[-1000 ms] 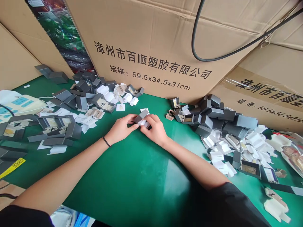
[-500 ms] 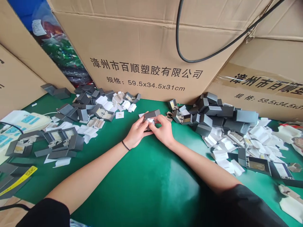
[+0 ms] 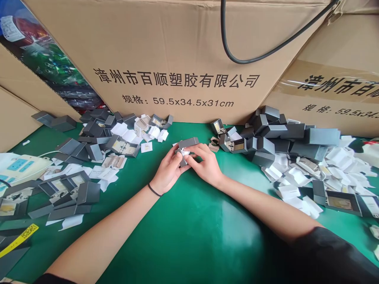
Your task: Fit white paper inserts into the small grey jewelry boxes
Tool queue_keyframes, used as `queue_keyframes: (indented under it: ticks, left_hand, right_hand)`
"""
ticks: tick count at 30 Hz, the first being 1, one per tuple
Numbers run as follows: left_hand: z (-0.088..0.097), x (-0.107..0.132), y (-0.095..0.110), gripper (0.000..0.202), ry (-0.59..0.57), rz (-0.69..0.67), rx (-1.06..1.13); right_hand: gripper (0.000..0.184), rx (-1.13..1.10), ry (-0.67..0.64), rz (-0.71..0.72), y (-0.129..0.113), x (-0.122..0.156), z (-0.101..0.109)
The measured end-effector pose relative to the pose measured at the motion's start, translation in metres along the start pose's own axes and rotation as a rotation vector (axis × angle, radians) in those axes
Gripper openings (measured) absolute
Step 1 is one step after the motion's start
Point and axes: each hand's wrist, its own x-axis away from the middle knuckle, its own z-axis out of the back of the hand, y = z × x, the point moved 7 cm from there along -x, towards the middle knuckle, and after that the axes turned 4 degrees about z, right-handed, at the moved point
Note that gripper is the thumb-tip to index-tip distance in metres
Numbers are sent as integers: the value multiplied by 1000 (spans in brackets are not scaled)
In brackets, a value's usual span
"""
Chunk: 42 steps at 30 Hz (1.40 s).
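Observation:
A small dark grey hinged gift box (image 3: 188,143) is between my two hands above the green table, with its lid raised. My left hand (image 3: 167,171) is closed around its left side and underside, the thumb on the front. My right hand (image 3: 206,165) has its fingers bent and closed at the box's right side, thumb and index finger at the opening. A bit of white lining (image 3: 185,149) shows between the thumbs and the lid. The fingers hide most of the inside, so I cannot make out what else is in it.
Grey boxes and white paper inserts lie in a left pile (image 3: 94,148) and a right pile (image 3: 284,142). Large cardboard cartons (image 3: 166,47) stand behind the green table (image 3: 166,236). A black cable (image 3: 226,47) hangs in front. A white power strip (image 3: 17,167) lies at left.
The view has shifted a little. The box has turned slightly in my hands, and its dark front shows more beside my left thumb. Both hands stay on it.

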Motion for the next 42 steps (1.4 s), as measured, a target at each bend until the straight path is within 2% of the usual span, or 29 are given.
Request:
queue_keyframes:
  ticks: [8, 12, 17, 22, 26, 31, 34, 42]
  left_hand:
    - [4, -1, -3, 39, 30, 23, 49]
    - [4, -1, -2, 37, 23, 20, 75]
    - [2, 1, -1, 49, 17, 30, 50]
    - [2, 0, -3, 55, 31, 25, 50]
    - [0, 0, -3, 52, 28, 7, 28]
    - [-2, 0, -3, 41, 5, 19, 14]
    - [-1, 0, -3, 40, -2, 40, 11]
    - [2, -2, -4, 29, 17, 46, 67]
  right_hand:
    - [29, 264, -20, 100, -8, 6, 0]
    - [27, 129, 6, 144, -11, 3, 2]
    - [15, -47, 124, 22, -5, -1, 10]
    - [5, -155, 96, -52, -1, -2, 5]
    - [11, -119, 74, -96, 3, -4, 7]
    - [5, -157, -24, -16, 3, -9, 6]
    - [9, -168, -69, 11, 3, -9, 4]
    - [13, -92, 63, 13, -4, -4, 6]
